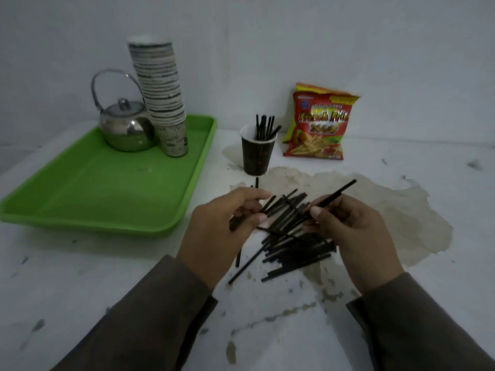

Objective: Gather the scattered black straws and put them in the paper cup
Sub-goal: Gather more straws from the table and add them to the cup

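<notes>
Your left hand (227, 218) pinches few black straws; right hand (345, 223) pinches single straw (338, 192). Loose straws (294, 247) piled on worktop (107, 263) beneath hands. Paper cup (257, 153) beyond, several straws inside.

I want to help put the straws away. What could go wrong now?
The dark paper cup is narrow and light, so pushing more straws in might tip it over. The right hand pinches one straw by its end, so it could slip. Loose straws might roll away.
</notes>
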